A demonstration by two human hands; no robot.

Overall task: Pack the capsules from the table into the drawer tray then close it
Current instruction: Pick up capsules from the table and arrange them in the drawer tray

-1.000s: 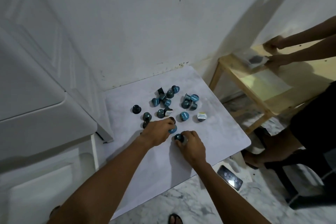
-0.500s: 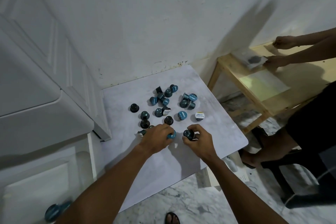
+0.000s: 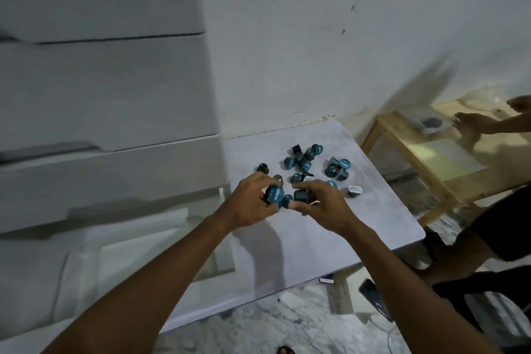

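We see both hands raised together above the near part of the white table, each closed around coffee capsules. The left hand clenches a teal capsule whose printed foil lid faces the camera, and a second small teal capsule sits pinched at its fingertips, right where the two hands meet. The right hand grasps a dark teal capsule between thumb and fingers; we think another one may be tucked beneath it, but the blur keeps us from being sure.

The rest of the loose capsules lie scattered on the far half of the table, near the wall. One group of teal ones is heaped together, a smaller cluster rests to its right, a white-lidded capsule lies apart toward the table's right edge, and a dark capsule stands alone at the left, close to the white drawer cabinet. The cabinet stands just beside the table on its left; its lower part is smeared by motion and we cannot make out the tray.

At the right, another person's hand rests on a wooden side table. A dark phone lies on the marble floor below the table's edge.
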